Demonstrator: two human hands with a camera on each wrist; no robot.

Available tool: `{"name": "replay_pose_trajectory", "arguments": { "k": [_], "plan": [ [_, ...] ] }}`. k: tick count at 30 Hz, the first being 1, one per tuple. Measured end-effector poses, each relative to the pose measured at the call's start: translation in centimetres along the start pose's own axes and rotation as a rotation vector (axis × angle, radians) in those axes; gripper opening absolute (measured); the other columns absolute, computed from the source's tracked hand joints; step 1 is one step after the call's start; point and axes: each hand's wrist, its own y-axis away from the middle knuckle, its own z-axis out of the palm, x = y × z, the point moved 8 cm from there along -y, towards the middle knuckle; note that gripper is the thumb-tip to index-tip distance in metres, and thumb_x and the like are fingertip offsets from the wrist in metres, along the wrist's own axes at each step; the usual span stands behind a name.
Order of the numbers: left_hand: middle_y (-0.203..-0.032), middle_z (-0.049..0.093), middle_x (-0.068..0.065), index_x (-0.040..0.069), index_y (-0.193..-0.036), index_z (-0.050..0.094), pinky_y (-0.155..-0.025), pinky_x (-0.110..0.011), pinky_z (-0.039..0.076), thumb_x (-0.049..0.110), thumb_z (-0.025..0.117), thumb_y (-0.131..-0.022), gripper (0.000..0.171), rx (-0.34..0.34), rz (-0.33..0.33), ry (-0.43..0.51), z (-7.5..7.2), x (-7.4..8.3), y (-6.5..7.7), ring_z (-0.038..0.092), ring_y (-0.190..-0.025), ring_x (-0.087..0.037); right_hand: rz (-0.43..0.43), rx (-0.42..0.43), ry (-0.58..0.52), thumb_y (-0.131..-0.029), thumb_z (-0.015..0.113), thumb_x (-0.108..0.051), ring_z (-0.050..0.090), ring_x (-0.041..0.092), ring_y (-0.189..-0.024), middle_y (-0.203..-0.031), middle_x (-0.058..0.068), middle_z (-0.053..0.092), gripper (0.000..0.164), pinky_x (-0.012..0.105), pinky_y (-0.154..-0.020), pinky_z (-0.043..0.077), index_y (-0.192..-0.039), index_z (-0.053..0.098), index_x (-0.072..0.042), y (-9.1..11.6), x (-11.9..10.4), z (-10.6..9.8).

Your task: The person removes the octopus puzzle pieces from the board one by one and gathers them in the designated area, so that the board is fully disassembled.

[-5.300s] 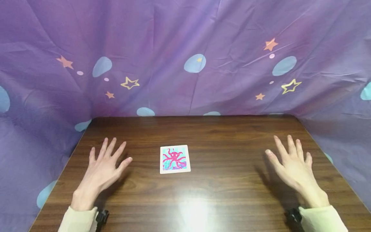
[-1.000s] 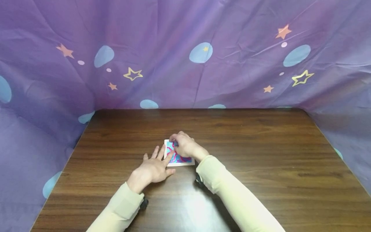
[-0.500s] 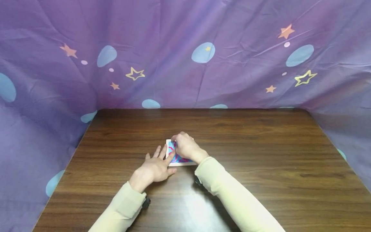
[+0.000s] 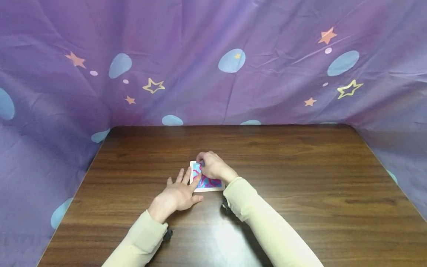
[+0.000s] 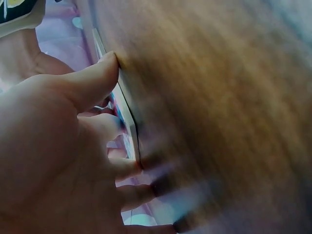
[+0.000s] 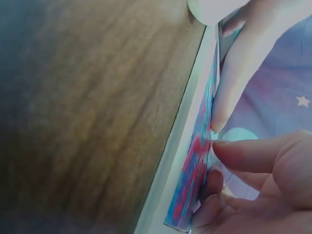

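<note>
A square octopus picture [image 4: 209,184] in a white frame lies flat on the brown table, partly hidden by both hands. My left hand [image 4: 176,193] lies at its left side with fingers spread. Its index fingertip rests on the picture's face, and its thumb is by the near edge. Over the upper right part, my right hand [image 4: 216,166] has its fingers bent down onto the picture. In the right wrist view, the right thumb [image 6: 246,155] touches the pink and blue surface [image 6: 197,161]. Whether those fingers pinch any part of it is hard to see.
The wood-grain table [image 4: 317,193] spreads around the picture, with a bright light reflection near its front. A purple curtain [image 4: 186,44] with stars and blue ovals hangs behind the table and along both sides.
Some five seconds ago both hands were spread far apart, with the picture between them. Now both are on it. Over the last second the hands have barely moved, and the view shifts slightly.
</note>
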Motion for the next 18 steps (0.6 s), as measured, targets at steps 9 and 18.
{"name": "replay_pose_trajectory", "arguments": {
  "k": [9,18],
  "plan": [
    [-0.161,0.001,-0.021,0.019,-0.158,0.019,-0.11,-0.069,0.013,0.055,0.045,-0.099,0.074,-0.002,-0.014,-0.014,0.22,0.0,0.08,0.003,-0.146,-0.041,-0.047,-0.01,-0.08,-0.078,0.067,0.001,0.057,0.021,-0.089,-0.091,0.003,0.062,0.025,0.037,-0.083,0.047,-0.1,0.063,-0.01,-0.06,-0.01,0.09],
    [-0.159,0.016,-0.021,0.017,-0.154,0.033,-0.109,-0.064,0.026,0.046,0.053,-0.099,0.065,0.095,0.014,-0.005,-0.65,-0.26,-0.05,0.017,-0.144,-0.042,-0.03,-0.007,-0.04,-0.08,0.069,-0.002,0.055,0.022,-0.093,-0.092,0.005,0.06,0.024,0.038,-0.086,0.047,-0.103,0.066,-0.008,-0.15,0.1,0.09]
  ]
}}
